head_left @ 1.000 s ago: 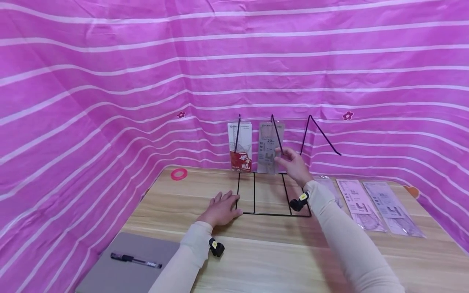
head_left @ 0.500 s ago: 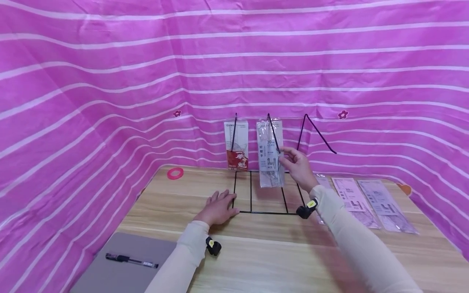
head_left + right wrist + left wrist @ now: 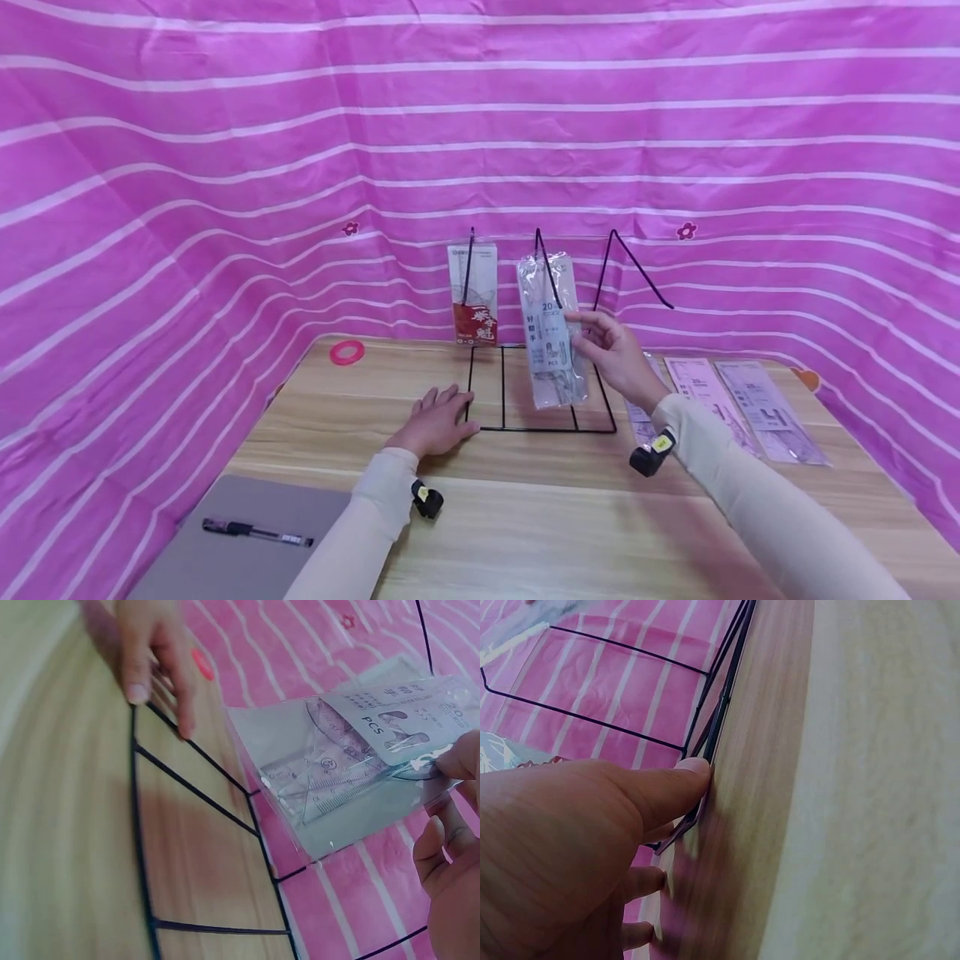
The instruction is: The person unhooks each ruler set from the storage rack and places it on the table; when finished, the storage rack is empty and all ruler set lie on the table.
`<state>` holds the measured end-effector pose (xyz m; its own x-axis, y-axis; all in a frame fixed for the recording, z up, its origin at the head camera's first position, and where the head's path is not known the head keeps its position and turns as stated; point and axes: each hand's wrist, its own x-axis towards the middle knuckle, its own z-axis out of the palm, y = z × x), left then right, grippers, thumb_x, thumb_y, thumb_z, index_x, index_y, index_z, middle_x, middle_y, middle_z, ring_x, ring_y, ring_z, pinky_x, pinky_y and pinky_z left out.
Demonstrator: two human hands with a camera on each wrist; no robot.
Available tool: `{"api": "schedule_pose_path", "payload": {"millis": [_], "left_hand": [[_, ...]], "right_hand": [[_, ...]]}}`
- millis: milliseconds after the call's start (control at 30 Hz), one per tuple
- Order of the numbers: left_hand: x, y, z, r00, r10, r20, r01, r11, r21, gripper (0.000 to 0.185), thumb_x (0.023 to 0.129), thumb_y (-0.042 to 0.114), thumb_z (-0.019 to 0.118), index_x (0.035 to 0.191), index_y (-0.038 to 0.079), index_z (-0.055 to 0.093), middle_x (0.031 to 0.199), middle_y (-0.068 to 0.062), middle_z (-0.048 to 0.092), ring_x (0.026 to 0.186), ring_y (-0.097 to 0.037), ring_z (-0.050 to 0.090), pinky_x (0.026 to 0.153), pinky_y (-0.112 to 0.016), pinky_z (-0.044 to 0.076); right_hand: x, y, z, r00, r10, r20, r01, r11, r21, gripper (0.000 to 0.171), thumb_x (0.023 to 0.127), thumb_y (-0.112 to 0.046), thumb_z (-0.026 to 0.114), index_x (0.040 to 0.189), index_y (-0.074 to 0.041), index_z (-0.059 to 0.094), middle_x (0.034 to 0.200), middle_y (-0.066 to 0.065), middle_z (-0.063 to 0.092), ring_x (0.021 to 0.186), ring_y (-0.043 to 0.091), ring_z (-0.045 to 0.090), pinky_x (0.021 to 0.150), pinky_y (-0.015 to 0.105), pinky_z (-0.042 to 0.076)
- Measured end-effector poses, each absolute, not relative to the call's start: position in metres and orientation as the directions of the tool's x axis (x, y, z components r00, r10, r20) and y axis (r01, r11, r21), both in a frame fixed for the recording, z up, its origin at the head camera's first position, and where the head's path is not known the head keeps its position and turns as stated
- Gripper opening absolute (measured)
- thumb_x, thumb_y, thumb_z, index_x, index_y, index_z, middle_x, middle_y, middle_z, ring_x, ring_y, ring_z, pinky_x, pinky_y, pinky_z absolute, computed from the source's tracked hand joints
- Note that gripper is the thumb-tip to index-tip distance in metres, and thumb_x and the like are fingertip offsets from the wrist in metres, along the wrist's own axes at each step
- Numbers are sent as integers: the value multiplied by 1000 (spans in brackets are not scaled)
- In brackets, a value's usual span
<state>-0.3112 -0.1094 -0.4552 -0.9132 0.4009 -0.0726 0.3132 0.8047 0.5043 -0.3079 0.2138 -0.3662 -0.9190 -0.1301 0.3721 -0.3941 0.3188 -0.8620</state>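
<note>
My right hand [image 3: 618, 354] pinches the edge of a clear plastic packet of rulers [image 3: 551, 367] between thumb and fingers. The packet tilts, its lower end toward me, and overlaps the middle prong of a black wire rack [image 3: 558, 431] in the head view. Its printed card and transparent rulers show in the right wrist view. My fingertips are right by the prong's tip. The left hand [image 3: 435, 421] rests at the rack's front left corner, thumb on the front wire and fingers extended along the side wire. A white and red packet [image 3: 474, 296] hangs at the left prong.
Several ruler packets, among them a pink one [image 3: 701, 387] and a lilac one [image 3: 768, 408], lie flat at the right. A pink ring [image 3: 347, 352] lies back left. A pen [image 3: 258, 532] rests on a grey board [image 3: 187, 558]. Striped pink cloth [image 3: 480, 117] encloses the table.
My right hand has drawn the ruler packet from its flat hang, down and toward me, so it now tilts forward. The left hand stays at the rack's corner. The head view has turned slightly right.
</note>
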Motion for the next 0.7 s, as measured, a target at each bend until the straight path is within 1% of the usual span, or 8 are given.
{"api": "schedule_pose_path", "payload": {"millis": [100, 200, 267, 333, 433, 533, 600, 700], "left_hand": [[-311, -109, -455, -913, 400, -78, 310, 807, 503, 64, 105, 45, 61, 161, 19, 45, 174, -17, 27, 161, -51, 12, 129, -70, 8], [-311, -109, -454, -914, 399, -81, 310, 811, 497, 64, 105, 45, 61, 161, 19, 44, 174, -17, 26, 161, -50, 12, 129, -70, 8], [-311, -108, -454, -913, 401, -76, 315, 811, 494, 64, 105, 44, 61, 161, 18, 45, 173, -17, 27, 161, -51, 13, 129, -71, 9], [-311, -108, -453, -912, 404, -73, 318, 809, 495, 63, 105, 44, 61, 160, 17, 45, 173, -18, 27, 160, -52, 13, 129, -71, 9], [-312, -107, -453, -911, 407, -67, 323, 804, 499, 63, 105, 43, 61, 160, 16, 46, 173, -19, 28, 160, -52, 14, 128, -72, 10], [-312, -107, -454, -913, 401, -75, 316, 811, 493, 63, 105, 44, 60, 160, 17, 45, 173, -17, 27, 161, -51, 13, 129, -70, 9], [-312, -108, -454, -914, 398, -75, 313, 812, 493, 63, 105, 44, 61, 160, 18, 45, 173, -17, 27, 161, -50, 13, 129, -70, 9], [-312, -108, -455, -914, 398, -80, 311, 813, 492, 64, 105, 45, 61, 160, 18, 45, 174, -17, 27, 161, -50, 12, 129, -70, 8]], "right_hand": [[-294, 215, -365, -923, -149, 355, -385, 337, -859, 39, 104, -8, 65, 143, -8, 60, 132, 21, 69, 98, 7, 67, 83, 20, 59], [-278, 217, -366, -925, -171, 340, -380, 352, -855, 40, 104, -10, 65, 144, -12, 60, 121, 18, 71, 91, 13, 67, 79, 23, 59], [-267, 218, -367, -921, -180, 346, -389, 360, -848, 40, 104, -10, 65, 143, -14, 60, 105, 16, 69, 82, 16, 63, 72, 23, 57], [-256, 219, -368, -915, -186, 358, -402, 364, -840, 40, 104, -10, 66, 143, -14, 60, 98, 12, 67, 77, 19, 62, 67, 25, 56], [-241, 219, -368, -904, -192, 383, -427, 356, -831, 39, 103, -8, 66, 142, -13, 60, 105, 9, 72, 81, 17, 66, 66, 26, 57], [-228, 218, -368, -891, -201, 407, -453, 344, -822, 38, 103, -7, 65, 141, -11, 61, 121, 7, 74, 85, 13, 69, 65, 27, 57], [-221, 217, -369, -885, -210, 415, -464, 336, -820, 39, 103, -5, 65, 141, -9, 60, 122, 7, 74, 83, 12, 68, 62, 28, 57], [-210, 216, -371, -883, -218, 416, -467, 324, -822, 38, 102, -3, 65, 140, -6, 60, 117, 3, 75, 80, 12, 67, 62, 29, 59]]}}
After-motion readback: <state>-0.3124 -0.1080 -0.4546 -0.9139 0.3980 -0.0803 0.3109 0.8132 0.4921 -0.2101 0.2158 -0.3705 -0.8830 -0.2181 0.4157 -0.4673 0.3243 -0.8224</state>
